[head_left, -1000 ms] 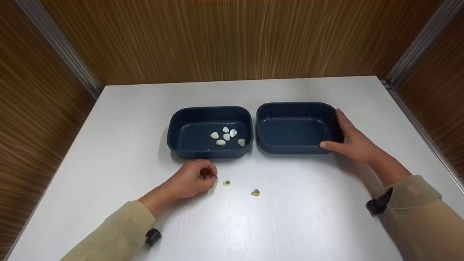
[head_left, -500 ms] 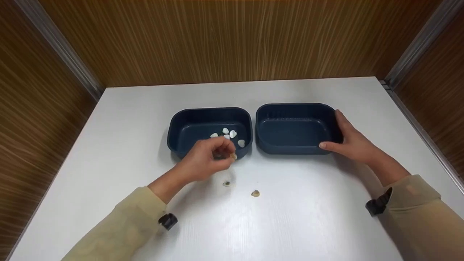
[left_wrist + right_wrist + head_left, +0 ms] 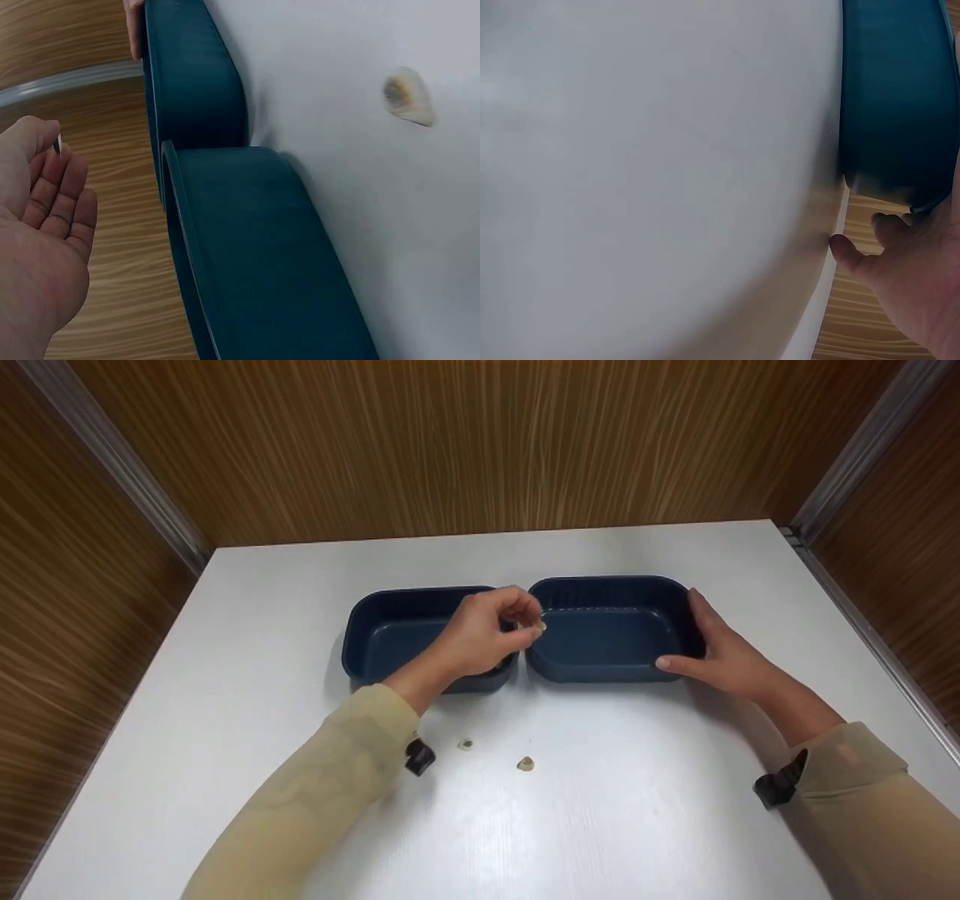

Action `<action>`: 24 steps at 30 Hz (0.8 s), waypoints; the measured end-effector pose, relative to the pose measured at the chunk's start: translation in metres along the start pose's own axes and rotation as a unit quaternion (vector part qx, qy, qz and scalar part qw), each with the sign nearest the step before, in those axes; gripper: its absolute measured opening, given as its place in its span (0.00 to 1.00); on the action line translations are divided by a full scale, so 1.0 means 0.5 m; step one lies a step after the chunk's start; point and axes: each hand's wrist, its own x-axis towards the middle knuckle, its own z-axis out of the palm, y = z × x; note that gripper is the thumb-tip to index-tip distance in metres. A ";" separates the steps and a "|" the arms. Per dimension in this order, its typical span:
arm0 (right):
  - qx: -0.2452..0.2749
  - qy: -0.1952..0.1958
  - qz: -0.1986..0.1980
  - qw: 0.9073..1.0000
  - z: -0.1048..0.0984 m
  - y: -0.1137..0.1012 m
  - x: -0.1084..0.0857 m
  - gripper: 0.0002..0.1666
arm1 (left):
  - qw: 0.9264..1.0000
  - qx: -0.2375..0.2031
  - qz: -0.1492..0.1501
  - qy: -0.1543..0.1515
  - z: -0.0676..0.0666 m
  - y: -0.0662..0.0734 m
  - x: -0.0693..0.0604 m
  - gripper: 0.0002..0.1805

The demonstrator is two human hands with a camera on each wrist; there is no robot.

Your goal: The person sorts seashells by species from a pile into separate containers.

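My left hand [image 3: 480,634] pinches a small pale seashell [image 3: 540,625] between thumb and fingertips. It hangs above the gap between two dark blue rectangular containers, at the near left edge of the right container [image 3: 600,671]. In the left wrist view only a thin edge of the shell [image 3: 57,144] shows at the fingertips. The left container [image 3: 360,660] lies partly under my left hand and forearm, which hide the shells inside it. My right hand [image 3: 724,656] holds the right container at its right end, thumb on the front rim and fingers along the side wall.
Two brownish shells, a left one [image 3: 466,744] and a right one [image 3: 526,763], lie on the white table [image 3: 600,825] in front of the containers. Wood-grain panels [image 3: 480,450] enclose the table at the back and sides.
My left hand has lifted a shell from the table and carried it up and rightward, over the left container to the right container's edge. My right hand keeps its place.
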 end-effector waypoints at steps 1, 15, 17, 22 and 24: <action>0.000 0.000 0.001 1.000 0.000 0.000 0.000 0.74 | 1.000 -0.004 -0.005 -0.002 0.004 -0.002 0.009 0.08; -0.018 -0.001 0.015 1.000 0.000 0.002 -0.001 0.75 | 0.997 -0.041 -0.060 0.002 0.065 -0.024 0.086 0.08; -0.017 -0.001 0.015 1.000 0.000 0.001 -0.002 0.75 | 0.998 -0.036 -0.060 0.001 0.073 -0.026 0.092 0.09; -0.018 -0.002 0.015 1.000 0.000 0.000 -0.001 0.75 | 0.998 -0.033 -0.061 0.006 0.086 -0.027 0.101 0.09; -0.016 -0.002 0.014 1.000 0.000 0.000 0.000 0.75 | 0.997 -0.032 -0.062 0.008 0.090 -0.028 0.103 0.09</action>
